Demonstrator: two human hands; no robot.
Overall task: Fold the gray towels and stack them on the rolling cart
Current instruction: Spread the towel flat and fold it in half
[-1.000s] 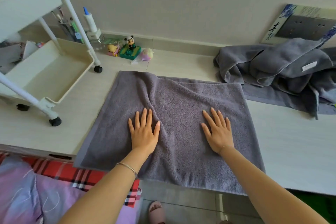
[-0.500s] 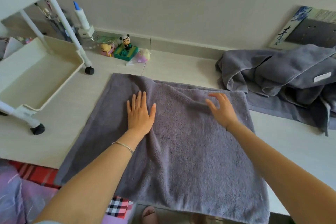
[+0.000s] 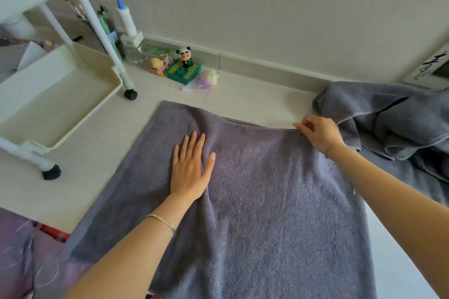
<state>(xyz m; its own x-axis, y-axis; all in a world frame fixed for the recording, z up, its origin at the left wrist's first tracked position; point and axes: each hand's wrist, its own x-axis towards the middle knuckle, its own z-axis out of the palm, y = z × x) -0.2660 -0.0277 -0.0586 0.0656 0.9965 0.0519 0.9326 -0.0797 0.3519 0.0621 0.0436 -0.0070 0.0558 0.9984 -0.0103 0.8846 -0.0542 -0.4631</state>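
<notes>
Where the right hand pinches the towel, its corner is hidden.

The spread gray towel is showing matt, nubby terry cloth, with a flatter woven band running down its left edge. The heaped gray towels are looking like the same soft cloth. The rolling cart is gleaming faintly, smooth plastic or painted metal. The tabletop is showing a smooth wood-grain finish. The panda figurine is shining like glossy plastic.
</notes>
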